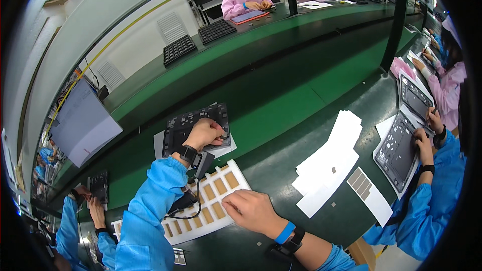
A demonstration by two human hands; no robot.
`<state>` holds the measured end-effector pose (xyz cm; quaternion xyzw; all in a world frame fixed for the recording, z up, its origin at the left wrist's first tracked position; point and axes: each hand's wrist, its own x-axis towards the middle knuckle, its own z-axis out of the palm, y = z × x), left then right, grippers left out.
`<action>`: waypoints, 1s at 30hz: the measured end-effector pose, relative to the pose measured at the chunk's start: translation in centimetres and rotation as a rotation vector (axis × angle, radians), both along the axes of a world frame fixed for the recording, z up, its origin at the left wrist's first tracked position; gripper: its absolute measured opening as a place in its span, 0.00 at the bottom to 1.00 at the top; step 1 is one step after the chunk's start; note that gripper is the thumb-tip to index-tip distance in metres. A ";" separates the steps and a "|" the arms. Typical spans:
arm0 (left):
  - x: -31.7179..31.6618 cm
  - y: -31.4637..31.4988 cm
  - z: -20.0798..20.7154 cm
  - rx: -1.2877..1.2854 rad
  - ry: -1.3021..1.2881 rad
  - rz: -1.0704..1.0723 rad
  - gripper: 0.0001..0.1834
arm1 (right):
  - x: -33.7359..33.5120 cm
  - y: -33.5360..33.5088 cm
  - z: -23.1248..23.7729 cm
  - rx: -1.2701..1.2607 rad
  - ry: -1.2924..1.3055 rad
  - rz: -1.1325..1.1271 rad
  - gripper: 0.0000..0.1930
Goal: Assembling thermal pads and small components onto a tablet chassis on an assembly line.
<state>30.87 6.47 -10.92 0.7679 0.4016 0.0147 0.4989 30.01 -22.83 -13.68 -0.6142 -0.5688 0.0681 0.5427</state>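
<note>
Black panel (179, 126) lies partly hidden by the curled left hand (205, 134) — hold unclear, right hand (253, 212) likewise.

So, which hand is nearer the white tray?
Right. The right hand is at the right end of the tray; the left hand is beyond it, over the dark panel.

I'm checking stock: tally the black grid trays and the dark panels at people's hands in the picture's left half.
Black grid trays: 2
Dark panels: 2 (one under the wearer's left hand, one at a co-worker's hands)
Total: 4
</note>
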 end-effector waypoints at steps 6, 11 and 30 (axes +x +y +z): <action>-0.5 -1.0 -1.1 0.243 -0.013 0.023 0.12 | 0.1 0.0 -0.1 0.021 -0.006 -0.001 0.06; -0.7 -0.5 -2.0 0.333 0.063 -0.089 0.13 | 0.2 0.0 -0.3 0.042 -0.011 -0.017 0.05; -8.5 -3.0 13.9 0.070 -0.055 -0.331 0.15 | 0.1 0.0 0.1 -0.025 -0.027 -0.001 0.05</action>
